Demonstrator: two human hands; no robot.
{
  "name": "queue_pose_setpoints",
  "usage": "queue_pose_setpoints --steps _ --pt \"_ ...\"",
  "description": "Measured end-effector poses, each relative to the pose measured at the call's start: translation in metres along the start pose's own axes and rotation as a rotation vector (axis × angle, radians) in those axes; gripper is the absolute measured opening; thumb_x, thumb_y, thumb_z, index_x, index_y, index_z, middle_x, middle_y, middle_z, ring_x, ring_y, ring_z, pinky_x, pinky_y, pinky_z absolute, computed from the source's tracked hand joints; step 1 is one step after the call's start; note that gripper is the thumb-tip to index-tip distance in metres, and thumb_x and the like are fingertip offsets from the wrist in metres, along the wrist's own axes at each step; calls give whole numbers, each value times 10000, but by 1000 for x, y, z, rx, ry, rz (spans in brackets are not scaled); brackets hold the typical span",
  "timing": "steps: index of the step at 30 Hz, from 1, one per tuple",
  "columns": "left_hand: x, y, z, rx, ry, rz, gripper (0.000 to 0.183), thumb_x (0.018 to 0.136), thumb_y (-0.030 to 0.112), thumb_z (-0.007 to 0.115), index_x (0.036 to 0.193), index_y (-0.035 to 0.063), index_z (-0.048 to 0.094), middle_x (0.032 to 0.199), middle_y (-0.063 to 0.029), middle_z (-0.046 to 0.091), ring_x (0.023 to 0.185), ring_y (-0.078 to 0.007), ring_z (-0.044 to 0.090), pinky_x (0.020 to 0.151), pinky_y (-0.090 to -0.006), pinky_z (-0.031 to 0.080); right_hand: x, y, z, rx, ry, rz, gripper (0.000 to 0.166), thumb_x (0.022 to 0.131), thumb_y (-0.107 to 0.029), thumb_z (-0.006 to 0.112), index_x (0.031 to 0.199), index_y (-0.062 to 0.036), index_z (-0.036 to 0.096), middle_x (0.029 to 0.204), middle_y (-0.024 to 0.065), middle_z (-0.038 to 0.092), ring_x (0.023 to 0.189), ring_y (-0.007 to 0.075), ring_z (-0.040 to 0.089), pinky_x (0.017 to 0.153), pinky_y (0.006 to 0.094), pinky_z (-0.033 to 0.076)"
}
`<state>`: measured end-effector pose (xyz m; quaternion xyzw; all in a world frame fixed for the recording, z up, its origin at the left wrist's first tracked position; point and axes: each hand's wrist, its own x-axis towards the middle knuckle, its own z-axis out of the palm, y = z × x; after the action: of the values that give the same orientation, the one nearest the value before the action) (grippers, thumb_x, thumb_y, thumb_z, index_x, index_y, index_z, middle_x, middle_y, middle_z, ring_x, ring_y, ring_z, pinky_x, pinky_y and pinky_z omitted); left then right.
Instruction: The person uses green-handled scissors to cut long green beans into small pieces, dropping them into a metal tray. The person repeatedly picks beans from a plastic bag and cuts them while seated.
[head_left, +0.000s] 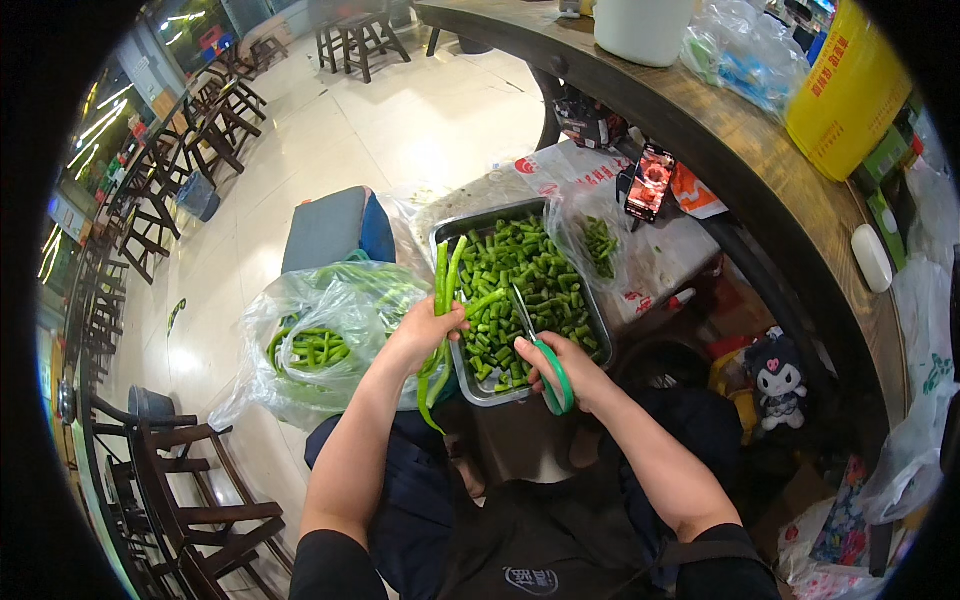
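A small bunch of long green beans (442, 279) is gripped in my left hand (427, 330), with ends sticking up and hanging down toward my lap. One bean points right, over the tray. My right hand (561, 367) holds scissors (556, 379) with green handles, their blades near that bean's tip. Below both lies a rectangular metal tray (480, 396) filled with short cut bean pieces (510, 262). Left of the tray, a clear plastic bag (259, 337) holds more whole long beans (319, 349).
A smaller clear bag (585, 210) with green scraps lies by the tray's right edge. Beyond it stands a phone (651, 184) with a lit screen. A grey-blue padded block (330, 229) sits behind the bean bag. The curved wooden counter (720, 112) overhangs on the right, above a plush toy (776, 379).
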<state>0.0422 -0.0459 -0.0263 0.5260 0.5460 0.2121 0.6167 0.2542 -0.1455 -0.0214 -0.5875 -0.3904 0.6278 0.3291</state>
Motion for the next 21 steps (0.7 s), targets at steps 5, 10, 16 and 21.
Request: queue_pose_setpoints --steps 5,10,16,21 --pt "1 1 7 -29 -17 52 114 891 108 590 940 12 554 853 -85 623 744 -149 580 652 -277 466 7 13 3 -4 -45 -65 396 869 -442 629 865 -54 550 629 -5 493 548 80 477 525 237 410" --pt "-1 1 11 -30 -49 55 118 891 104 592 945 6 555 864 -91 627 759 -149 584 650 -274 469 11 17 5 -45 -33 -93 379 867 -429 637 831 -61 556 612 -16 490 531 71 456 490 234 361" --pt "-1 1 14 -20 -60 60 130 892 115 596 946 4 556 865 -90 633 739 -143 577 640 -271 467 7 11 2 -124 -25 -78 346 883 -387 634 855 -52 550 650 -24 484 566 65 487 531 222 434" --pt "2 -1 14 -13 -68 59 143 895 127 596 950 1 556 855 -89 639 674 -133 559 628 -263 463 5 9 1 -165 5 -100 396 862 -430 637 826 -41 568 611 -3 510 529 85 494 501 247 408"
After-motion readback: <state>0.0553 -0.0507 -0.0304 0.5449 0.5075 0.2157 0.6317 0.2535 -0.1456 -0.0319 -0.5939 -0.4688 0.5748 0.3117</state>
